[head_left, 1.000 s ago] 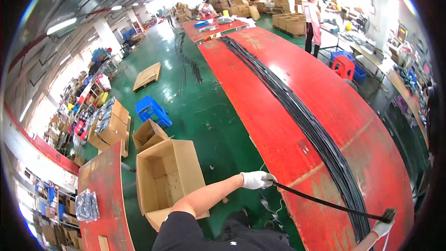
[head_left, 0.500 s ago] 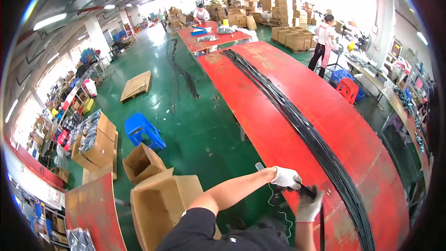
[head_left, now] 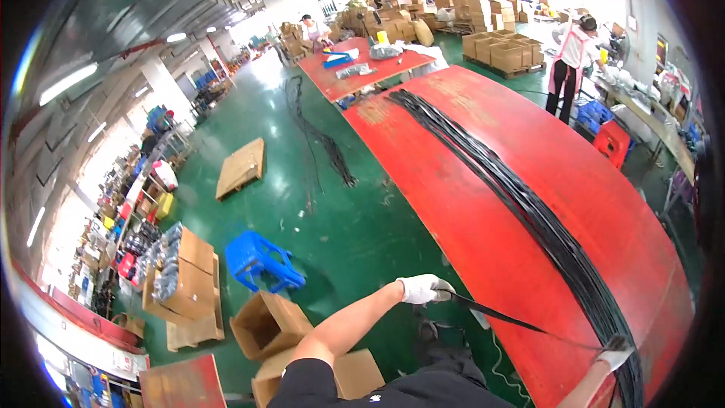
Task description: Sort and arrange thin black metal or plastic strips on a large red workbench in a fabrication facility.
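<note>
My left hand [head_left: 425, 289], in a white glove, is closed on one end of a black strap [head_left: 507, 318] beyond the near left edge of the red table. The strap runs taut and slanting to my right hand [head_left: 616, 353], gloved white with darkened fingertips. That hand is closed around the strap, over the near end of a long bundle of black straps [head_left: 540, 227]. The bundle stretches lengthwise across the red table [head_left: 445, 204], its strands lying side by side. Where the held strap goes past my right hand is hard to make out.
Left of me stand open cardboard boxes [head_left: 269, 325] and a blue stool [head_left: 260, 261]. More black straps [head_left: 328, 153] lie on the green floor near a wooden pallet [head_left: 241, 168]. One co-worker [head_left: 572, 64] stands right of the table; another [head_left: 313, 32] is behind the far table.
My hands have moved apart: the left to the left past the table edge, the right rightward onto the bundle. The strap is now drawn out between them. My view has shifted.
</note>
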Available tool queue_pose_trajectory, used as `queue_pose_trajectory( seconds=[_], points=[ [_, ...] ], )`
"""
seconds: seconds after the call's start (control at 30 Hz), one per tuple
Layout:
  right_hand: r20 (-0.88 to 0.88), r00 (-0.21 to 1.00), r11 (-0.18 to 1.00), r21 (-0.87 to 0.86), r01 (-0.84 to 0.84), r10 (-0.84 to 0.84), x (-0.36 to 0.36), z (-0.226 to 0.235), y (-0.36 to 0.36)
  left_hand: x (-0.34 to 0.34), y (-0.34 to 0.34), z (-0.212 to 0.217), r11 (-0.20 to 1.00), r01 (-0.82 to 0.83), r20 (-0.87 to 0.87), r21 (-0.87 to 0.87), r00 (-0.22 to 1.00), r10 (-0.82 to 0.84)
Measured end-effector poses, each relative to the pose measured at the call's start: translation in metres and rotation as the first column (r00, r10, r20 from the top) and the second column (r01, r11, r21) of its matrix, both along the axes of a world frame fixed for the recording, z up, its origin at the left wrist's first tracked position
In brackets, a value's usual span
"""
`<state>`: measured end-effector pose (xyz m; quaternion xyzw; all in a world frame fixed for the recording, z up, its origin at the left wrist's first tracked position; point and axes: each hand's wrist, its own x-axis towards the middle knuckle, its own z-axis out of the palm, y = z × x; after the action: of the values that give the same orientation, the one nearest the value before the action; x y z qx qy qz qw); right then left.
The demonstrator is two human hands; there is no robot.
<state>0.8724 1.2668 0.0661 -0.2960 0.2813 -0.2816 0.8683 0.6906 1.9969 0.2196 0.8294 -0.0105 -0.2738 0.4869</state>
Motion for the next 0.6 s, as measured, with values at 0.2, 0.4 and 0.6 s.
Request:
queue_pose_trajectory(
  seconds=[0.2, 0.4, 0.6],
  points=[
    [-0.014, 0.808, 0.79, 0.219, -0.573, 0.59, -0.052, 0.001, 0.49, 0.11, 0.118, 0.049, 0.967, 0.195, -0.115, 0.163, 0.977, -0.178],
    [0.006, 0.502, 0.502, 0.027, -0.864, 0.865, -0.021, 0.098, 0.713, 0.211, 0.206, 0.03, 0.954, 0.299, -0.099, 0.022, 0.95, -0.296],
    [-0.37, 0.889, 0.882, -0.276, -0.383, 0.27, 0.113, 0.111, 0.725, 0.235, 0.412, -0.025, 0.938, 0.234, 0.216, 0.255, 0.932, -0.291]
  ],
)
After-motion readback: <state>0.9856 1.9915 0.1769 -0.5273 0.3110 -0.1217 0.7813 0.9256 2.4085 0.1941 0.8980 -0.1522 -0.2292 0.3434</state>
